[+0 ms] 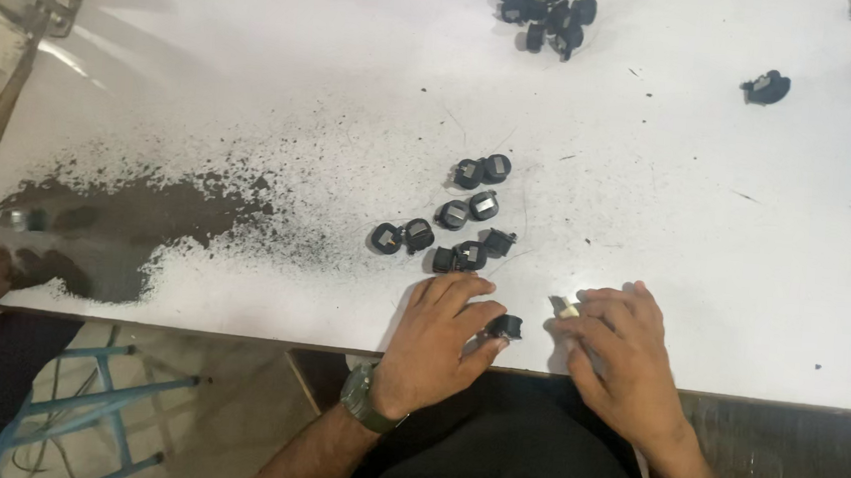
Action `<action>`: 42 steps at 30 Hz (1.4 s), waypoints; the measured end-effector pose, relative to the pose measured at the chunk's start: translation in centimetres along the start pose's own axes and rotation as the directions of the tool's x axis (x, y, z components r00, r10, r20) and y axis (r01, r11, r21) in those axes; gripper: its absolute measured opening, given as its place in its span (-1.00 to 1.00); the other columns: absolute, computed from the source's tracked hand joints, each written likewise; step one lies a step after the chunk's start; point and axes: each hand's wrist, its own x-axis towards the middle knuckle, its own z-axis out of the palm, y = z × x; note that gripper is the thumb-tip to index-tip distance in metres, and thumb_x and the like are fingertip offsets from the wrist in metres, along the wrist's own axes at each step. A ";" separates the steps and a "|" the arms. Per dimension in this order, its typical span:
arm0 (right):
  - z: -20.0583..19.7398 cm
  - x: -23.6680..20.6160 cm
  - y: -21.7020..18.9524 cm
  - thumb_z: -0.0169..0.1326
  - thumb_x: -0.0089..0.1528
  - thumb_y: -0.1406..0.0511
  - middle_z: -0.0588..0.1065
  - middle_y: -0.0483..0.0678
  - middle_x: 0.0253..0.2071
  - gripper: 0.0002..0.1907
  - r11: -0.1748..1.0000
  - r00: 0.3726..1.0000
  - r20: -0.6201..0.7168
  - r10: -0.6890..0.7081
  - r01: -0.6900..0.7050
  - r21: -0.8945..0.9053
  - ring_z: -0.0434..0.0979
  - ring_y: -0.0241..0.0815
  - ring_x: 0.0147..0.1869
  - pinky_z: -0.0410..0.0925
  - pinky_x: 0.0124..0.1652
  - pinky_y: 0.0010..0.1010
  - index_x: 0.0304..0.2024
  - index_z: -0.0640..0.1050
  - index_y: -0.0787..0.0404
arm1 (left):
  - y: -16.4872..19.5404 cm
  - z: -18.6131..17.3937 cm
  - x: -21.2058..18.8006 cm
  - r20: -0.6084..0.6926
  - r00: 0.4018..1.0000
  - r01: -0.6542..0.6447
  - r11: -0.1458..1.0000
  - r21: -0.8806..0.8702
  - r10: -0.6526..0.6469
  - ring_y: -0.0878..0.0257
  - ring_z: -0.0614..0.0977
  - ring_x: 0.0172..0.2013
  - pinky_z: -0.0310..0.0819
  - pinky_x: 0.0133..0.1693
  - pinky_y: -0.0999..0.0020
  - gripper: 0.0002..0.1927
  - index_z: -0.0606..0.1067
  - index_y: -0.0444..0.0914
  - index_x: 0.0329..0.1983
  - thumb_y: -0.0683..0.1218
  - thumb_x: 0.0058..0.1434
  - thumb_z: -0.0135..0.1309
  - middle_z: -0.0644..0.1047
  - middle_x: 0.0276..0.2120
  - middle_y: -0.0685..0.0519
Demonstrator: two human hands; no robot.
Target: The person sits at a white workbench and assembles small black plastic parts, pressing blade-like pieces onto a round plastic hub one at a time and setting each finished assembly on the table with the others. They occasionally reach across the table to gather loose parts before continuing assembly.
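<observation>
Head cam: left hand (pixel 435 342) pinches a small black part (pixel 505 325) lower center, right hand (pixel 622 355) just beside gripping a pale bit (pixel 566 308).

A workshop: a white worktable (pixel 257 78) smeared with black dust (pixel 137 219), strewn with small black parts (pixel 472 212).

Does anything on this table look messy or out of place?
Yes. Dark powder is spilled over the left side of the white table, thick near the edge and thinning to specks toward the black parts. The left hand holds one black part clear of it.
</observation>
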 end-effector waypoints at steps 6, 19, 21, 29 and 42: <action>1.6 0.3 -1.6 0.37 -0.03 0.14 0.42 0.00 -0.05 -0.47 0.999 0.998 -0.050 -0.046 0.047 0.020 0.33 0.07 0.27 -0.04 0.34 0.33 -0.03 0.59 0.14 | 0.2 0.3 0.3 0.001 1.000 -0.025 0.999 0.042 0.025 0.03 0.45 0.23 0.28 0.20 0.05 -0.63 0.58 -0.21 -0.01 -0.04 0.13 0.29 0.48 0.17 -0.03; 3.2 0.1 -1.9 0.39 -0.08 0.20 0.45 -0.03 -0.07 -0.51 0.997 0.999 -0.045 0.009 -0.012 -0.074 0.37 0.03 0.25 -0.09 0.40 0.31 -0.10 0.61 0.14 | 1.9 1.0 0.2 0.000 0.979 -0.204 0.977 0.065 0.204 -0.05 0.33 0.37 0.26 0.30 -0.08 -0.57 0.53 -0.20 0.07 -0.06 0.13 0.30 0.39 0.26 -0.10; 3.3 0.0 -1.8 0.39 -0.08 0.20 0.46 -0.04 -0.07 -0.52 0.997 0.999 -0.041 0.010 -0.014 -0.078 0.37 0.02 0.25 -0.10 0.41 0.31 -0.11 0.61 0.14 | 1.5 0.7 0.4 0.073 0.971 -0.233 0.968 0.095 0.227 -0.04 0.33 0.39 0.27 0.32 -0.06 -0.58 0.54 -0.18 0.07 -0.10 0.11 0.27 0.39 0.27 -0.07; 3.3 -0.1 -1.5 0.40 -0.11 0.19 0.46 -0.04 -0.09 -0.50 0.996 0.999 -0.043 0.013 -0.017 -0.087 0.39 0.02 0.21 -0.09 0.41 0.30 -0.14 0.61 0.19 | 0.6 0.7 0.3 0.024 0.978 -0.199 0.963 -0.184 0.207 0.04 0.41 0.37 0.26 0.38 -0.04 -0.82 0.61 -0.16 -0.11 -0.13 0.22 0.27 0.47 0.23 0.00; 3.1 0.1 -2.0 0.40 -0.08 0.22 0.45 0.02 -0.07 -0.58 0.993 0.995 -0.089 0.034 -0.044 -0.109 0.38 0.11 0.17 -0.04 0.38 0.33 -0.21 0.59 0.20 | 0.7 0.6 0.4 0.021 0.959 -0.282 0.956 0.081 0.281 -0.07 0.28 0.39 0.11 0.37 -0.14 -0.64 0.63 -0.15 0.02 -0.09 0.13 0.27 0.39 0.32 -0.09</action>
